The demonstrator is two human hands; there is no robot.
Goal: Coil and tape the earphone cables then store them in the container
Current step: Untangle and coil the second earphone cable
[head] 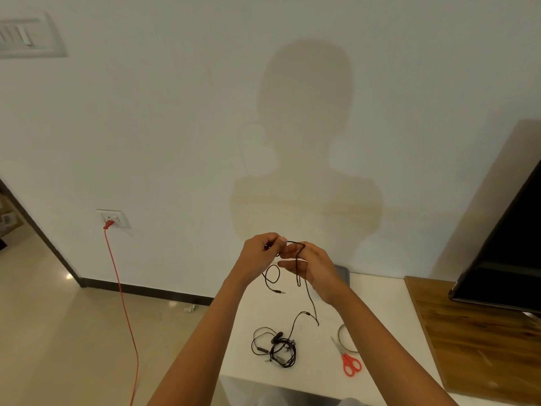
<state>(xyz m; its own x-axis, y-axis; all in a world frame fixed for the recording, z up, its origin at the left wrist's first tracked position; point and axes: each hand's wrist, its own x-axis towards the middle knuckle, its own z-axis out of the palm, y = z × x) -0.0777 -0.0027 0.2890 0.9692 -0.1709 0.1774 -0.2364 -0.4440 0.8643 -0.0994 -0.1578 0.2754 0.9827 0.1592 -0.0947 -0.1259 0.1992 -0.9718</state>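
Both hands are raised above the white table (377,312). My left hand (259,253) pinches one end of a black earphone cable (298,268). The cable is looped over the fingers of my right hand (310,265), which are spread and nearly flat. A loop with the jack plug (279,292) hangs below my left hand, and a longer strand drops to the table. A tangle of more black earphones (278,348) lies on the table in front of me. A grey container (342,272) shows only partly behind my right hand.
Red-handled scissors (348,360) and a roll of clear tape (347,341) lie right of the tangle. A wooden surface (474,335) with a dark screen (503,259) stands at the right. A red cord (123,306) hangs from a wall socket on the left.
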